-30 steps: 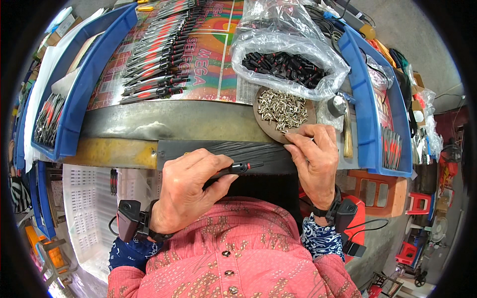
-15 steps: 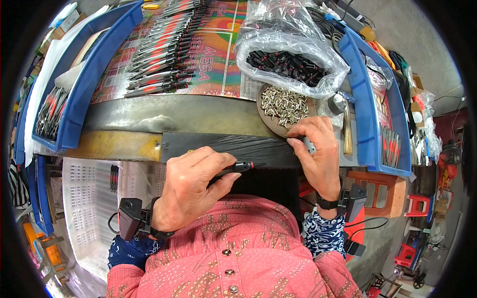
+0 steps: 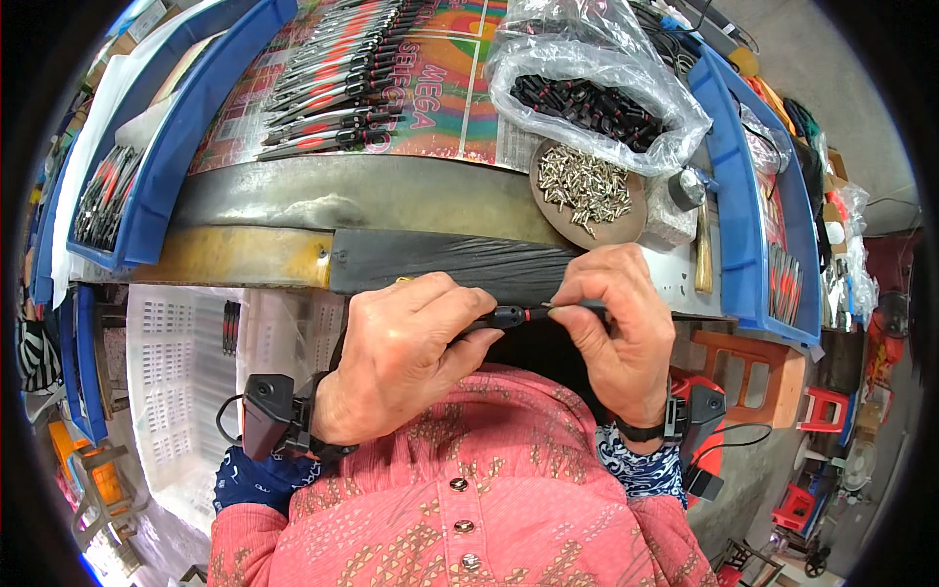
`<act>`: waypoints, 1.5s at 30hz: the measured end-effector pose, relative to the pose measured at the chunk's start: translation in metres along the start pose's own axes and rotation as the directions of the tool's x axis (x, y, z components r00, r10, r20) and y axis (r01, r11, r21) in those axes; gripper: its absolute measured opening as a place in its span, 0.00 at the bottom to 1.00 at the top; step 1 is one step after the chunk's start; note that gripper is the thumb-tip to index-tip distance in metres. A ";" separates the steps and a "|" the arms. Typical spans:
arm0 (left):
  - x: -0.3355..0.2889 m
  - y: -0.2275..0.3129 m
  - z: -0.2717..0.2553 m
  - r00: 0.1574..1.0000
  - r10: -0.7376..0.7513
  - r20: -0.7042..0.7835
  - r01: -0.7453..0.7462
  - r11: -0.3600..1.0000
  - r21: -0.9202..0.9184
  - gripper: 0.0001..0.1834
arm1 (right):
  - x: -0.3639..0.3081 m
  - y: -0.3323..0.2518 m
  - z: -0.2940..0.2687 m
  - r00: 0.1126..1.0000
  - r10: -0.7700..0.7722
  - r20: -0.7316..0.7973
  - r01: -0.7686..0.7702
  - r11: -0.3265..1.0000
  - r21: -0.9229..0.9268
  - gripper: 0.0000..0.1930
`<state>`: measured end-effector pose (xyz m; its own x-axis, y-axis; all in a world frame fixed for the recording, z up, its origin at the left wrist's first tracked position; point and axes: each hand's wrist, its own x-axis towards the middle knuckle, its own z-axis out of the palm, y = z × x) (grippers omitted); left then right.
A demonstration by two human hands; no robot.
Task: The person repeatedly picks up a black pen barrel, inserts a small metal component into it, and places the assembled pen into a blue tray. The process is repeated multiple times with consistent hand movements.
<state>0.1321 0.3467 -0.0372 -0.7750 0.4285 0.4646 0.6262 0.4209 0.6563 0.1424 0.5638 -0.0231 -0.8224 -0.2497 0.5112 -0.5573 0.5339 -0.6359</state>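
Observation:
My left hand is closed round a black pen part with a red ring near its end, which points right. At that end my right hand pinches its thumb and forefinger together on what looks like a small metal piece, mostly hidden by the fingertips. Something dark also shows between the right fingers; its kind is hidden. Both hands meet just over the front edge of the bench. Behind the right hand stands a brown round dish with many small silvery metal pieces.
A clear plastic bag of black pen parts lies behind the dish. Red-and-grey pens lie in a row on a printed sheet. Blue trays flank the bench. A white crate stands lower left.
My right hand has left the dish's edge and come down to the tip of the black pen part. The left hand has shifted slightly right, still holding the part. The whole view has shifted a little.

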 end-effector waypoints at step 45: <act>-0.013 -0.002 0.012 0.967 0.254 -0.015 -0.240 0.928 0.284 0.12 | -0.004 -0.015 0.014 0.970 -0.190 0.150 0.221 0.947 -0.231 0.14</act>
<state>0.1419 0.3500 -0.0516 -0.5915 0.5093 0.6251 0.7914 0.5151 0.3291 0.1522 0.5454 -0.0236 -0.7094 -0.4651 0.5296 -0.6834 0.6375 -0.3556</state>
